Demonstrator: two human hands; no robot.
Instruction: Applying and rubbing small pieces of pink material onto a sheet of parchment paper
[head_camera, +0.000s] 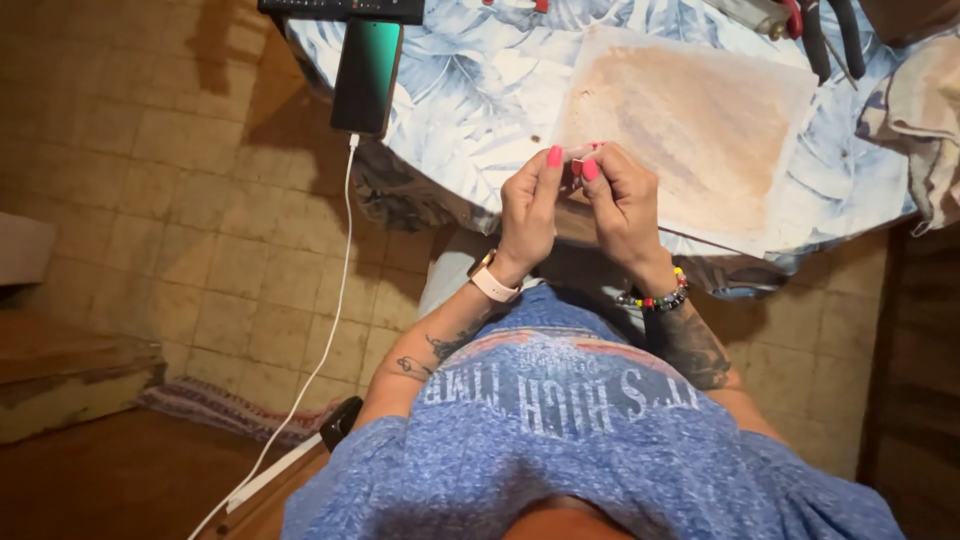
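Note:
My left hand and my right hand meet at the near edge of the table, fingertips pinched together on a small pale pinkish piece. What the piece is cannot be made out. Both hands have pink-painted nails. A pale watch sits on the left wrist and a bead bracelet on the right. Just beyond the hands lies a stained beige mat on a blue leaf-print tablecloth.
A phone lies at the table's left edge, with a white cable hanging to the tiled floor. Pliers rest at the far right, a crumpled cloth beside them. A wooden step and rug sit left.

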